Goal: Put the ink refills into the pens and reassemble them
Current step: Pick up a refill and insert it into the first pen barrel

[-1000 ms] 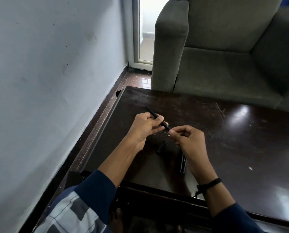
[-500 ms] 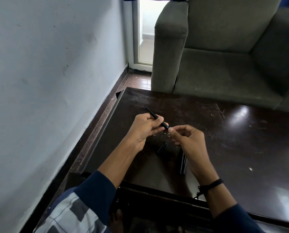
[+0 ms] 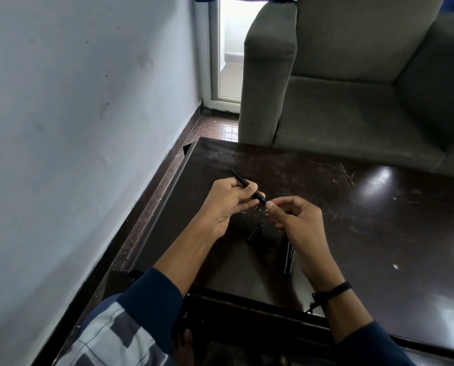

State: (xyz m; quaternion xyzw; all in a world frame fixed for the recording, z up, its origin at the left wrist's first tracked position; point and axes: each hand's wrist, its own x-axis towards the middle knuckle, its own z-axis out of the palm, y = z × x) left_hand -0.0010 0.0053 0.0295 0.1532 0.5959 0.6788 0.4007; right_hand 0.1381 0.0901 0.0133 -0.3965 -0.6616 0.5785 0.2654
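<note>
Left hand (image 3: 227, 200) grips pen barrel (image 3: 243, 182) above bench (image 3: 379, 207), tilted; right hand (image 3: 298, 224) pinches its near tip. Judgement: hold barrel steady, parts in line, twist gently, no forcing. Cap (image 3: 255, 235) and second pen (image 3: 288, 257) lie on bench beneath hands.

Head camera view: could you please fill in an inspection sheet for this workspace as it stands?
Surface: dark glossy table, scratched.
Job's things: black pen held above the table. A short black part, likely a cap, and a second pen lie on it, the second pen partly behind the right hand.
Clutter: a few white specks on the table.
Hands: left hand grips the black pen's barrel; right hand pinches its near end.
Cables: nothing seen.
Surroundings: grey armchair beyond the table, pale wall on the left, glazed door in the corner.
</note>
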